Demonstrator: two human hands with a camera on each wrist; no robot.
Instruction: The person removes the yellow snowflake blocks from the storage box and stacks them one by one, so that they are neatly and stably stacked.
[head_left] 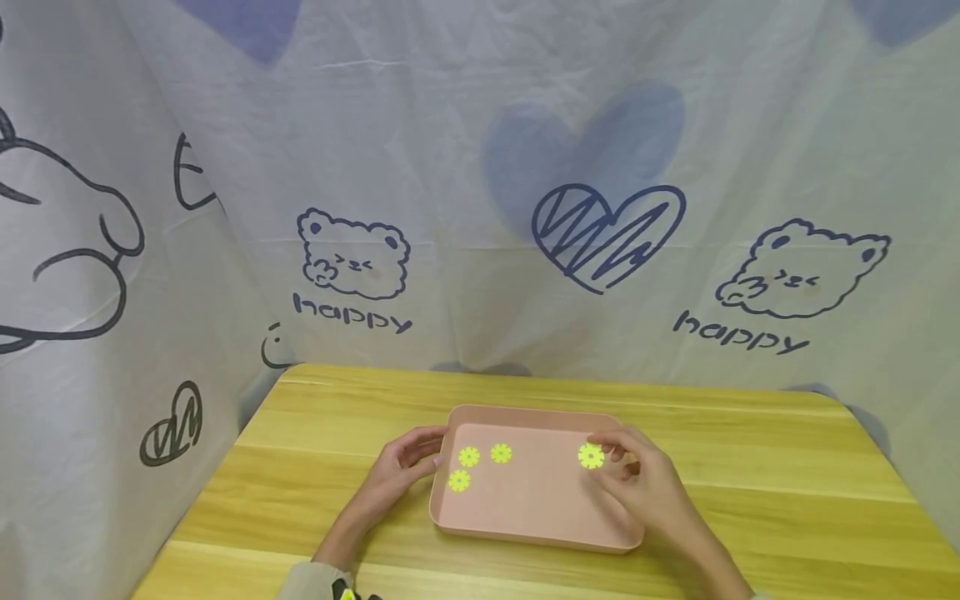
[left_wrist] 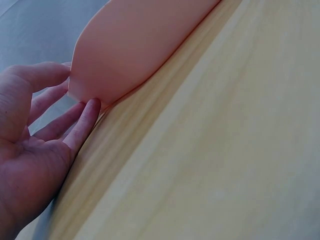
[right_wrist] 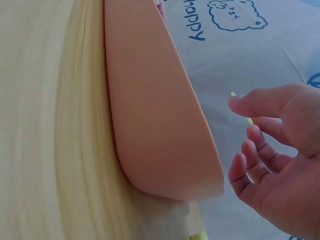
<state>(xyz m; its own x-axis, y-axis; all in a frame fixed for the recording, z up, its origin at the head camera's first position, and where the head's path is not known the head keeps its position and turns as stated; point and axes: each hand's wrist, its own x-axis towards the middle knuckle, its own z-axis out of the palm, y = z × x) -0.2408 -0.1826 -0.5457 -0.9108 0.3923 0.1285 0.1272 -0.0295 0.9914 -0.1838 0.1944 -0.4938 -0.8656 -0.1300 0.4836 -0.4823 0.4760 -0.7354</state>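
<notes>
A shallow pink tray (head_left: 536, 525) lies on the table with three yellow-green toothed snowflake discs in its left part: one disc (head_left: 468, 457), a second disc (head_left: 460, 481) just nearer, and a third disc (head_left: 501, 453) to their right. My left hand (head_left: 405, 467) holds the tray's left wall; in the left wrist view the thumb reaches the rim and fingertips (left_wrist: 92, 106) touch the outside low down. Over the tray's right side, my right hand (head_left: 637, 475) pinches another snowflake disc (head_left: 591, 456) between thumb and forefinger. The right wrist view shows this disc edge-on, the other fingers loosely curled.
The wooden table (head_left: 787, 500) extends on both sides of the tray. White cloth (head_left: 450, 167) printed with hearts and bears hangs behind it and along the left. A black and yellow object (head_left: 347, 592) shows beside the left sleeve (head_left: 307, 581).
</notes>
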